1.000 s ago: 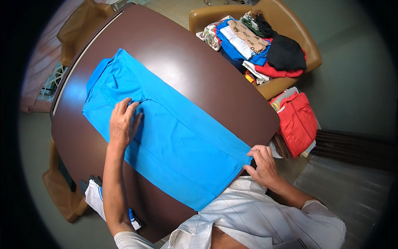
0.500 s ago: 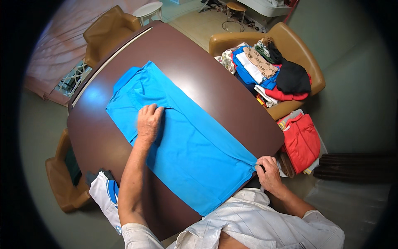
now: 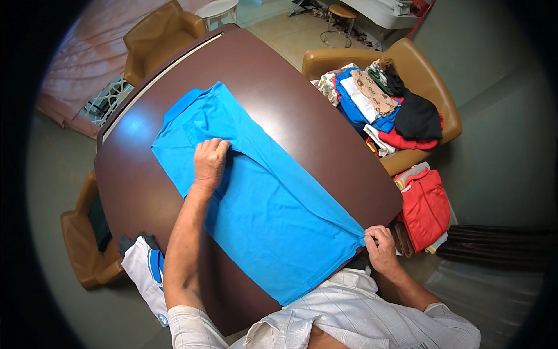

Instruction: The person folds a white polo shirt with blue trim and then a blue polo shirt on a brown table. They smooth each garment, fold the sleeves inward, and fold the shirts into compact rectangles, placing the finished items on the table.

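Blue knit cloth lies under both hands: a bright blue polo shirt (image 3: 273, 203) spread flat on the dark brown table (image 3: 302, 122). Its long axis runs on a diagonal, collar toward the far left corner of the table and hem toward the near edge by the person's body. One side is folded over along its length, leaving a long straight crease from the shoulder down to the hem.

Left hand (image 3: 209, 164): fingers bent and close together, knuckles up, pressing down on the folded cloth just below the collar; whether they pinch any of it I cannot tell. Right hand (image 3: 381, 249): fingers closed on the hem corner at the table's near right edge, gripping the cloth there so it is drawn to a point.

Further out, a tan leather chair (image 3: 433, 87) on the right carries a heap of folded clothes (image 3: 383, 104) in blue, white, black and red. Below it a red garment (image 3: 425, 206) lies on another pile. Left of the table a white garment with blue trim (image 3: 145, 270) hangs over a second tan chair (image 3: 87, 256), and a third chair (image 3: 160, 35) stands at the far end.
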{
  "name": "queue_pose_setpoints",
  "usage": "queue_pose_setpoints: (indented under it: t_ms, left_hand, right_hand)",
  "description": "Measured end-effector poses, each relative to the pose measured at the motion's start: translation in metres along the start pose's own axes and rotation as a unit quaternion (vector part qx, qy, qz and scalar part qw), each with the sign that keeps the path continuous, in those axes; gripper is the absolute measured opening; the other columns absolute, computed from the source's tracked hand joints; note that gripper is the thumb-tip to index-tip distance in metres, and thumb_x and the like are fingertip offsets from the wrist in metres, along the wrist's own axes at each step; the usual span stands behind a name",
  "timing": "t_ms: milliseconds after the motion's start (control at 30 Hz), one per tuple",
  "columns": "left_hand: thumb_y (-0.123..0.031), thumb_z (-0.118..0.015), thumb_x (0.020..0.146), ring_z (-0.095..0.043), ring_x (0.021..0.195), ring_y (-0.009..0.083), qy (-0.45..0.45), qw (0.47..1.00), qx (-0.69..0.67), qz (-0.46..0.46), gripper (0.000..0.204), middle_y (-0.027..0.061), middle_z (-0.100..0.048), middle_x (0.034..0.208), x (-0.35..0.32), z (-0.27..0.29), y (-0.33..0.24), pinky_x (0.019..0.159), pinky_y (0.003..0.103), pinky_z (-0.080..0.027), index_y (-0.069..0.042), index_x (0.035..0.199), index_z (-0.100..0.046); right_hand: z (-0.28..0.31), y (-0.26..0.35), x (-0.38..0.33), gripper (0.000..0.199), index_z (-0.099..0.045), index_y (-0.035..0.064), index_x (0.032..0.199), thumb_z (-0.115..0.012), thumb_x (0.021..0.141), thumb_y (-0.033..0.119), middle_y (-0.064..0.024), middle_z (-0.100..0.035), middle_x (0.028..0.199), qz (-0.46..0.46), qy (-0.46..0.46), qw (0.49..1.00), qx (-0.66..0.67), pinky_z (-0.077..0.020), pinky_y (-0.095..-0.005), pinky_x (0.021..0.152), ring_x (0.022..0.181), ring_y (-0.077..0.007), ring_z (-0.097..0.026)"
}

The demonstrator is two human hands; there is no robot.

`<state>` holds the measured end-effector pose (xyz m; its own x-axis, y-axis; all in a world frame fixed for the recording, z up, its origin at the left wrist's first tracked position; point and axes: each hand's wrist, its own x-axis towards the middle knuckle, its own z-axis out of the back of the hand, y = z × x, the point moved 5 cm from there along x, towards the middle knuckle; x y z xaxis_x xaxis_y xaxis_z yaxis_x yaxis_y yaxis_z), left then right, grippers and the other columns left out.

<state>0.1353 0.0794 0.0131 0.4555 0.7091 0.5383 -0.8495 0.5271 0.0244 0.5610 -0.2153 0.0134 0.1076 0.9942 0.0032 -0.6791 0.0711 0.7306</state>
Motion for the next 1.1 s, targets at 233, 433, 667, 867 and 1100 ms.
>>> queue_pose_setpoints:
  t_ms: [233, 433, 667, 867, 1100]
  left_hand:
    - [-0.014, -0.062, 0.092, -0.063, 0.093, 0.0257, 0.006, 1.000, 0.014, -0.003, 0.011, 0.0043, -0.067, 0.098, -0.004, 0.002, 0.009, 0.083, 0.041, -0.049, -0.014, 0.100, -0.068]
    - [-0.013, -0.062, 0.091, -0.062, 0.095, 0.0262, 0.009, 1.000, 0.022, 0.001, 0.013, 0.0043, -0.067, 0.102, -0.011, -0.010, 0.008, 0.083, 0.041, -0.049, -0.014, 0.102, -0.069]
    - [-0.012, -0.062, 0.091, -0.063, 0.097, 0.0265, 0.019, 1.000, 0.011, 0.003, 0.016, 0.0046, -0.070, 0.106, -0.011, -0.009, 0.010, 0.085, 0.041, -0.050, -0.014, 0.105, -0.070]
    - [-0.011, -0.062, 0.091, -0.064, 0.097, 0.0275, 0.022, 1.000, 0.006, 0.006, 0.017, 0.0058, -0.070, 0.106, -0.012, -0.006, 0.011, 0.085, 0.042, -0.050, -0.012, 0.106, -0.070]
    - [-0.010, -0.064, 0.091, -0.063, 0.101, 0.0295, 0.032, 0.999, -0.020, 0.018, 0.017, 0.0080, -0.069, 0.110, -0.015, 0.000, 0.006, 0.087, 0.043, -0.051, -0.011, 0.106, -0.071]
  right_hand:
    - [0.002, 0.000, 0.003, 0.012, -0.067, 0.0000, 0.096, -0.062, 0.101, 0.010, -0.0169, -0.070, 0.110, 0.010, -0.001, 1.000, -0.015, -0.0494, -0.0451, 0.094, 0.102, -0.0349, -0.063]
    - [0.009, 0.010, 0.000, 0.007, -0.069, 0.0006, 0.092, -0.069, 0.095, 0.007, -0.0179, -0.069, 0.117, 0.010, -0.004, 1.000, 0.012, -0.0501, -0.0448, 0.097, 0.110, -0.0359, -0.062]
    - [0.004, 0.035, -0.008, 0.008, -0.075, 0.0042, 0.087, -0.082, 0.084, 0.008, -0.0206, -0.064, 0.131, 0.102, 0.027, 0.986, -0.126, -0.0469, -0.0515, 0.107, 0.125, -0.0423, -0.056]
    - [0.011, 0.064, 0.020, 0.019, -0.073, 0.0044, 0.103, -0.079, 0.085, 0.004, -0.0187, -0.066, 0.132, 0.117, -0.033, 0.991, -0.059, -0.0497, -0.0499, 0.106, 0.124, -0.0409, -0.060]
    - [-0.081, 0.145, 0.130, 0.036, -0.070, -0.0022, 0.126, -0.064, 0.091, -0.008, -0.0176, -0.068, 0.132, 0.324, -0.008, 0.946, 0.008, -0.0516, -0.0491, 0.109, 0.127, -0.0387, -0.063]
